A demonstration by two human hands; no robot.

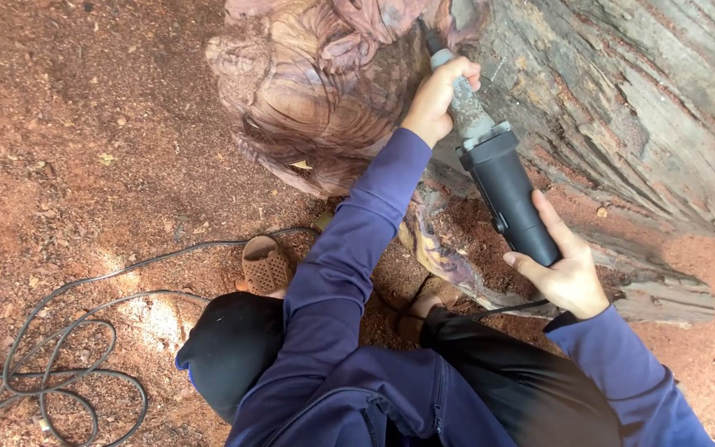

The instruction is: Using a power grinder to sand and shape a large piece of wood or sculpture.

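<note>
Left hand (pixel 439 98) held a closed grip round the grey neck of the die grinder (pixel 490 157); right hand (pixel 563 266) wrapped the rear of its black body; tool tilted, tip against the carved log (pixel 324 91); power cable (pixel 68 348) lay looped on the sawdust-covered ground (pixel 84 124); sandal (pixel 265 265) beside knee.

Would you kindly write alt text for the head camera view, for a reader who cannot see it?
Seen from above, a crouching person in blue sleeves holds a dark power carving tool against a carved log, left hand gripping its neck, right hand its body. A cable coils over reddish sawdust ground.
</note>
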